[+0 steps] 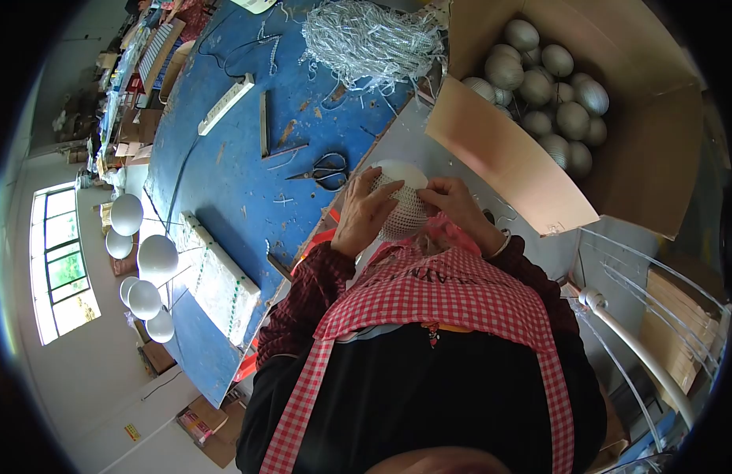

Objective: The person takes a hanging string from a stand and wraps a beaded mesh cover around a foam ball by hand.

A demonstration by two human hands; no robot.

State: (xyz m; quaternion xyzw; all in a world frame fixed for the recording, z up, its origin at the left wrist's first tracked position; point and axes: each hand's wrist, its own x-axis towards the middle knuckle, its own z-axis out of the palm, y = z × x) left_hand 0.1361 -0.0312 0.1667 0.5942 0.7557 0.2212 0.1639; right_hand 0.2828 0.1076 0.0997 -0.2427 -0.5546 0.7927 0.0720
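Observation:
In front of my chest is a white ball, smooth on top and covered lower down by rows of a beaded, mesh-like texture. My left hand grips its left side, with the fingers bent over the textured surface. At the ball's right edge, the fingers of my right hand are pressed together against it. Whether they also pinch a strand is hidden. On the table just left of the ball lies a pair of black-handled scissors.
A cardboard box holding several silvery balls stands at the right. On the blue table lie a heap of shiny strands, a power strip and a metal bar. White balls on sticks stand at the left.

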